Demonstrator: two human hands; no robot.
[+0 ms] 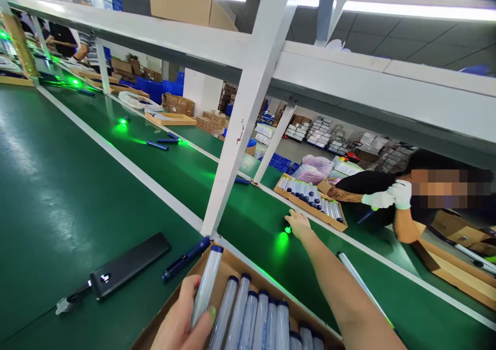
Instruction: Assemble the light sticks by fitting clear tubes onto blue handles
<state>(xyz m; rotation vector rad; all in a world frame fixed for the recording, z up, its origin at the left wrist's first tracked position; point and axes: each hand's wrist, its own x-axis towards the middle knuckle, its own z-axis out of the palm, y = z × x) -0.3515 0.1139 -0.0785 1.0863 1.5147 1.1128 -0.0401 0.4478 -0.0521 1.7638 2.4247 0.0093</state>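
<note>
My left hand (186, 316), at the bottom, is closed around a clear tube (208, 283) with a dark blue cap. It holds the tube over a cardboard box (155, 323) with several similar capped tubes (248, 319) lying side by side. My right hand (299, 224) reaches across the green conveyor belt (248, 221). Its fingers are curled at a small dark object with a lit green light (287, 229), mostly hidden by them. Green light spills onto the belt below it.
A black power bank (129, 264) and a blue pen-like device (186, 258) lie left of the box. A white post (240, 112) rises at centre. Across the belt, a gloved person (377, 200) stands near a tube-filled box (279, 188). A long tube (364, 288) lies right of my forearm.
</note>
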